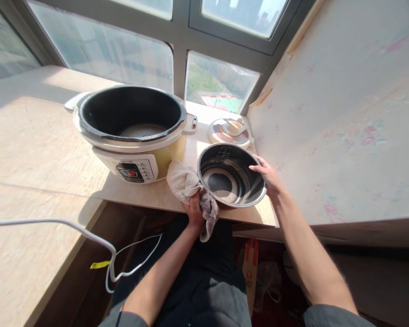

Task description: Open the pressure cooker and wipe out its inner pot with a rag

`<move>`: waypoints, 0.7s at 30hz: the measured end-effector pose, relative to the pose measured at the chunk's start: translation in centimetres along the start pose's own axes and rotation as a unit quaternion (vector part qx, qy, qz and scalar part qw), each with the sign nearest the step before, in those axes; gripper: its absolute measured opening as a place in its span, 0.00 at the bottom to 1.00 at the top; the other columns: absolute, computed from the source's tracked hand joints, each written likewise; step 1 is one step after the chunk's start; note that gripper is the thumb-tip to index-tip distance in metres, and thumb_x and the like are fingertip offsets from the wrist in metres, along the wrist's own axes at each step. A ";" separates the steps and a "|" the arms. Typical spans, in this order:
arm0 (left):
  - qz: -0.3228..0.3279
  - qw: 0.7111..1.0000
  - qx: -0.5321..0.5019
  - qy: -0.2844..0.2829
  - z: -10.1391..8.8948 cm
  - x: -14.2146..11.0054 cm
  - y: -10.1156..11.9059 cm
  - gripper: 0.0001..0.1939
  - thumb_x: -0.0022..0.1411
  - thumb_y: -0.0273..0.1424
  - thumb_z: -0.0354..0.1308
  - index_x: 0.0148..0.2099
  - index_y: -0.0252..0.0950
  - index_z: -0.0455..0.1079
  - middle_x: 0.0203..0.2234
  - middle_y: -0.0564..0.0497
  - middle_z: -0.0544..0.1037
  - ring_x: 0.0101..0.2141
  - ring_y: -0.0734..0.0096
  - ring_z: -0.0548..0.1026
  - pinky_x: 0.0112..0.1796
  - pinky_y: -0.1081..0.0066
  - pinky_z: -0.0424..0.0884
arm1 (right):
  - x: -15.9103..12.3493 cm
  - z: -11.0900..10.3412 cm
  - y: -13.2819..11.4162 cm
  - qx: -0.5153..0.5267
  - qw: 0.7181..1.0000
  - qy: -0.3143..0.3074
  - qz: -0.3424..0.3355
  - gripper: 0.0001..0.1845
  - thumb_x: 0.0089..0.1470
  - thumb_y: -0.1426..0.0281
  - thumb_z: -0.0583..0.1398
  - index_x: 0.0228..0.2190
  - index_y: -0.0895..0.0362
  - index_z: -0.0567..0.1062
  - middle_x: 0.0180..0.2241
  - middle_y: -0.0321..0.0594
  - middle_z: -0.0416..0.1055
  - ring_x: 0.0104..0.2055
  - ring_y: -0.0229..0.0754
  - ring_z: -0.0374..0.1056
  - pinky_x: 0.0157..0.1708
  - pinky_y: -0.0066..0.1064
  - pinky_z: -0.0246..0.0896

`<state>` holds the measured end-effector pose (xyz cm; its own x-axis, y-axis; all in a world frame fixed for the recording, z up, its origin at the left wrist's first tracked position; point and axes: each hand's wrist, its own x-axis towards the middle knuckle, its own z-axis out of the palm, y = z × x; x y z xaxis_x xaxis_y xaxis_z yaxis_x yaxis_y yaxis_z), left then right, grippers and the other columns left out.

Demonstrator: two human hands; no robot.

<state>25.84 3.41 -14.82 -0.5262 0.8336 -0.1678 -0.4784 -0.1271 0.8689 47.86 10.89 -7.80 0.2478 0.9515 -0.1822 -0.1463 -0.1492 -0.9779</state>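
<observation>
My right hand [266,175] grips the right rim of a dark inner pot [221,181], its thumb over the edge and the other fingers partly hidden. The pot is tilted toward me, so its interior and measuring marks show. In my left hand [194,211] is a bunched beige and grey cloth [184,184], which lies against the left side of the pot. To the left stands an electric pressure cooker [170,156] with no lid on, dark inside, with a control panel on its front. Its round lid [218,131] rests behind the inner pot.
A white power cord [71,227] with a yellow tag [100,265] hangs at the lower left. The wooden ledge [30,150] runs below the windows. A flower-patterned wall [354,104] bounds the right side. Below stand a paper bag [249,277] and a plastic bag [268,279].
</observation>
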 end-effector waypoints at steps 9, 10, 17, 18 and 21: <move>-0.013 1.000 -0.005 0.021 0.1 -2.1 -0.1 0.35 0.49 0.65 0.66 0.46 0.42 0.78 0.54 0.41 0.80 0.64 0.37 0.69 0.65 0.42 0.64 | -5.5 2.1 2.2 0.126 0.972 0.198 -0.021 0.19 0.34 0.72 0.65 0.34 0.56 0.74 0.32 0.37 0.76 0.38 0.47 0.73 0.42 0.40 0.74; -0.014 0.999 -0.009 0.027 0.0 -2.5 0.0 0.36 0.47 0.66 0.67 0.45 0.42 0.78 0.55 0.41 0.80 0.64 0.36 0.69 0.65 0.42 0.64 | -6.2 2.3 2.6 0.131 0.967 0.215 -0.029 0.18 0.34 0.72 0.65 0.33 0.56 0.73 0.32 0.36 0.76 0.37 0.45 0.72 0.41 0.38 0.73; 0.007 0.999 0.045 0.016 0.2 -4.1 1.2 0.39 0.54 0.64 0.61 0.59 0.44 0.75 0.62 0.42 0.75 0.71 0.40 0.58 0.66 0.43 0.63 | -11.2 4.6 4.8 0.142 0.930 0.328 -0.083 0.24 0.35 0.67 0.64 0.40 0.55 0.71 0.35 0.33 0.72 0.38 0.42 0.69 0.46 0.36 0.70; 0.008 0.999 0.044 0.018 0.3 -4.2 1.2 0.39 0.55 0.64 0.61 0.60 0.45 0.75 0.62 0.42 0.75 0.71 0.40 0.58 0.66 0.43 0.63 | -11.7 5.1 4.8 0.144 0.927 0.337 -0.083 0.27 0.35 0.67 0.63 0.43 0.54 0.72 0.37 0.34 0.72 0.39 0.43 0.69 0.48 0.37 0.70; 0.010 0.999 0.034 0.034 0.2 -4.6 1.2 0.38 0.54 0.62 0.63 0.59 0.46 0.75 0.61 0.42 0.75 0.68 0.38 0.63 0.65 0.43 0.64 | -13.0 6.7 4.7 0.142 0.921 0.353 -0.090 0.35 0.39 0.66 0.62 0.53 0.52 0.71 0.42 0.37 0.74 0.43 0.45 0.71 0.51 0.40 0.70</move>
<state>27.87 -0.44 -12.93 -0.5828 0.7926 -0.1793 -0.4196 -0.1045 0.9017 37.49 -0.37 -9.38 0.8380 0.5278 -0.1388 -0.2617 0.1654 -0.9509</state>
